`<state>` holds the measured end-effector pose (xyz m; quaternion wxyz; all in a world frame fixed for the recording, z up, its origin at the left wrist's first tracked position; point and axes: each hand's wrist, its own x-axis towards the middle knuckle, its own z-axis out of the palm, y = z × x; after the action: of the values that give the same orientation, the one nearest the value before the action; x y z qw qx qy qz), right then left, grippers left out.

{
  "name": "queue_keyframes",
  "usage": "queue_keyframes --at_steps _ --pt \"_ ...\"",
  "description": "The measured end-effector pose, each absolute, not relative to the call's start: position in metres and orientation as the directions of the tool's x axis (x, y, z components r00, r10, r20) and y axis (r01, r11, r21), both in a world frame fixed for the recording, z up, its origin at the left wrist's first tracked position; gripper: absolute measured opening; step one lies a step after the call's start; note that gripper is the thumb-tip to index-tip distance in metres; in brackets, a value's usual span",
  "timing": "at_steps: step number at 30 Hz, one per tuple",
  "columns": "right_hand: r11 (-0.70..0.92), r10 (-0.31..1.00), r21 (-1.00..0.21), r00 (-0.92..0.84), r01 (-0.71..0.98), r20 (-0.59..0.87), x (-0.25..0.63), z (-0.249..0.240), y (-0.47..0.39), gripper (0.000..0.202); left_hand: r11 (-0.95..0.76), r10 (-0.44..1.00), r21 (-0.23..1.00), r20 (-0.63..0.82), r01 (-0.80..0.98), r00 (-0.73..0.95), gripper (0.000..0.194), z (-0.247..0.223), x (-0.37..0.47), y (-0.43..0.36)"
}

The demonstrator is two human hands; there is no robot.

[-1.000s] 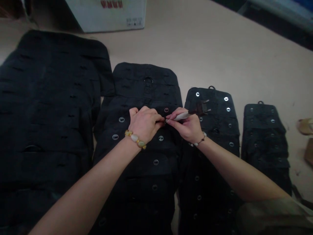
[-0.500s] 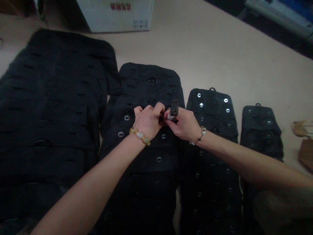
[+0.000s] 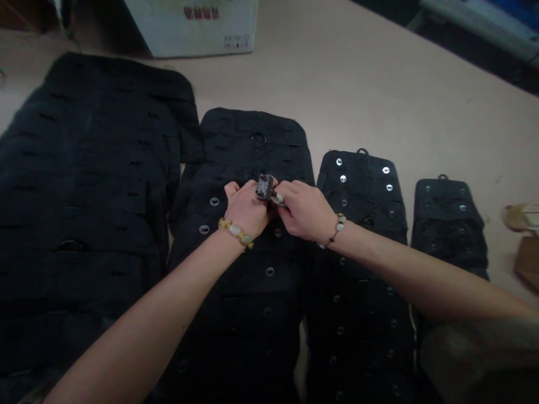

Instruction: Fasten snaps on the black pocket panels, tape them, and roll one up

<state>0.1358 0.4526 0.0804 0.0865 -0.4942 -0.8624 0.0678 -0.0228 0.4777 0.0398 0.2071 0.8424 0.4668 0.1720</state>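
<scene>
My right hand (image 3: 305,210) is closed around the pale shaft of a small tool with a dark, block-shaped head (image 3: 264,187). The head, whose end face looks worn and grey, points left over my left hand's fingers. My left hand (image 3: 246,206) lies on the second black fabric stack (image 3: 236,275), fingers curled down; whatever is under its fingertips is hidden. Oval metal eyelets (image 3: 270,272) show on this stack, several of them around my hands. Farther up the same stack is a dark ring (image 3: 258,137).
A larger black stack (image 3: 96,191) lies to the left. Two narrower ones, a third stack (image 3: 362,193) and a fourth stack (image 3: 446,202), lie to the right. A white box (image 3: 193,39) stands at the back on the pale surface (image 3: 337,73). A brown object (image 3: 528,261) sits at the right edge.
The head of the tool has tipped to the left, from upright above my right hand to over my left fingers. My left hand has hardly moved.
</scene>
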Motion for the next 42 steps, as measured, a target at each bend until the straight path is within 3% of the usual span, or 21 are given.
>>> queue_keyframes --at_steps 7,9,11,13,15,17,19,21,27,32,39,42 --pt "0.514 0.846 -0.341 -0.398 0.787 0.355 0.153 0.051 0.441 0.007 -0.448 0.871 0.548 0.089 0.706 0.484 0.022 0.046 -0.020 0.476" --pt "0.515 0.843 -0.380 -0.373 0.769 0.388 0.155 0.048 0.441 0.005 -0.446 0.874 0.535 0.085 0.718 0.479 0.019 0.053 -0.018 0.476" --pt "0.474 0.875 -0.510 -0.317 0.718 0.367 0.158 0.050 0.440 0.003 -0.456 0.871 0.504 0.085 0.734 0.483 0.015 0.065 -0.018 0.474" --pt "0.362 0.930 -0.729 -0.177 0.581 0.321 0.161 0.055 0.435 0.014 -0.476 0.868 0.475 0.114 0.741 0.484 0.011 0.079 -0.022 0.469" --pt "0.226 0.969 -0.913 0.014 0.340 0.245 0.164 0.062 0.425 0.025 -0.501 0.856 0.469 0.144 0.728 0.496 0.010 0.088 -0.029 0.461" --pt "0.093 0.986 -0.992 0.128 0.091 0.104 0.165 0.066 0.409 0.032 -0.522 0.837 0.485 0.132 0.701 0.532 0.010 0.087 -0.036 0.448" --pt "-0.033 0.994 -0.998 0.104 -0.062 -0.040 0.166 0.066 0.393 0.034 -0.532 0.816 0.507 0.091 0.679 0.571 0.012 0.079 -0.041 0.435" --pt "-0.074 0.996 -0.994 0.041 -0.084 -0.078 0.164 0.063 0.381 0.031 -0.523 0.814 0.516 0.065 0.679 0.578 0.013 0.067 -0.043 0.424" --pt "0.136 0.989 -0.968 -0.085 0.213 0.120 0.156 0.054 0.376 0.013 -0.523 0.825 0.481 0.079 0.703 0.560 0.015 0.049 -0.043 0.417" --pt "0.381 0.924 -0.804 -0.209 0.456 0.319 0.158 0.046 0.381 0.009 -0.541 0.815 0.472 0.090 0.696 0.572 0.016 0.047 -0.045 0.419" --pt "0.359 0.933 -0.815 -0.174 0.455 0.314 0.157 0.037 0.380 0.014 -0.543 0.811 0.494 0.097 0.679 0.577 0.016 0.042 -0.048 0.421" --pt "0.378 0.925 -0.754 -0.186 0.537 0.332 0.149 0.042 0.382 0.010 -0.527 0.815 0.513 0.081 0.677 0.573 0.014 0.041 -0.047 0.422"
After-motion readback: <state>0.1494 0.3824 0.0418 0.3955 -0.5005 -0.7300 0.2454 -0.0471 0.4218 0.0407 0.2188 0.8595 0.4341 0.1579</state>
